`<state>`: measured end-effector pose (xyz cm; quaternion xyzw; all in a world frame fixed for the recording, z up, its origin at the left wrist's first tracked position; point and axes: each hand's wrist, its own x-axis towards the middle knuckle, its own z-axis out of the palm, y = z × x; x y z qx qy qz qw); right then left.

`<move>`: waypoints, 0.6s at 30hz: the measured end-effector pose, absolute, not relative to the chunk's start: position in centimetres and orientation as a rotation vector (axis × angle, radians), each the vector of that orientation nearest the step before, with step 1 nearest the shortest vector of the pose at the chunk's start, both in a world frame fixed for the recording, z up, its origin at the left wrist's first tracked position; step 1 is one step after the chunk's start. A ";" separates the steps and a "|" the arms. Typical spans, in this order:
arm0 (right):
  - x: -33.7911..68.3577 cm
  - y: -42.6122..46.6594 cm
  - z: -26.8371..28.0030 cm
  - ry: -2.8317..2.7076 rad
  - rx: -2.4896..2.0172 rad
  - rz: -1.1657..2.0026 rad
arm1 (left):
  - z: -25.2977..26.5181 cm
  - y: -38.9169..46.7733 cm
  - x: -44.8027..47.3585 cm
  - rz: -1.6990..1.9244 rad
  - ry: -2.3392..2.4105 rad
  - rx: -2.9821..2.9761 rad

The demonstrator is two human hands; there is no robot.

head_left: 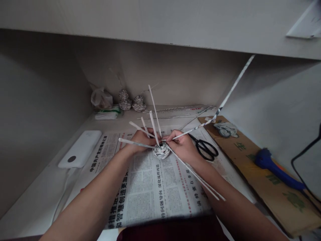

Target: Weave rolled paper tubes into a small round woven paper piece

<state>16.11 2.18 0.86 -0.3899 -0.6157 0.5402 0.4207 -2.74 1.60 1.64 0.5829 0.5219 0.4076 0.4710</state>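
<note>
A small round weave of rolled newspaper (162,152) sits over the newspaper sheet (147,194), with several paper sticks (152,127) poking out of it upward, to the left and toward me. My left hand (145,139) is closed at its far left side, fingers among the upright sticks and partly hidden by them. On the right, my right hand (182,145) pinches a long paper strand (225,97) close to the weave. That strand rises to the upper right, bending midway. Two sticks run under my right wrist toward me.
Black-handled scissors (207,149) lie right of my right hand. A blue glue gun (278,169) and a crumpled wad (225,129) rest on cardboard (240,147). A white power bank (81,147) with a cable lies left. Two woven gourd shapes (124,100) and a plastic bag (101,98) stand behind. A shelf (160,23) overhangs.
</note>
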 end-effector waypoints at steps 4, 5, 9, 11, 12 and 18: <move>16.1 1.9 0.7 -1.656 -1.028 1.159 | 1.5 1.6 -2.7 1.000 1.320 1.389; 16.1 1.8 0.7 -1.706 -1.050 1.079 | 1.5 1.6 -2.6 0.997 1.323 1.381; 16.2 1.4 1.1 -1.865 -1.009 0.854 | 1.6 1.4 -2.0 1.043 1.338 1.347; 16.2 1.4 1.3 -1.915 -0.962 0.808 | 1.7 1.4 -1.6 1.067 1.334 1.284; 16.3 1.4 1.4 -1.931 -0.945 0.800 | 1.7 1.4 -1.5 1.073 1.316 1.238; 16.8 2.0 1.5 -1.977 -0.950 0.856 | 1.4 1.6 -1.6 1.059 1.173 1.022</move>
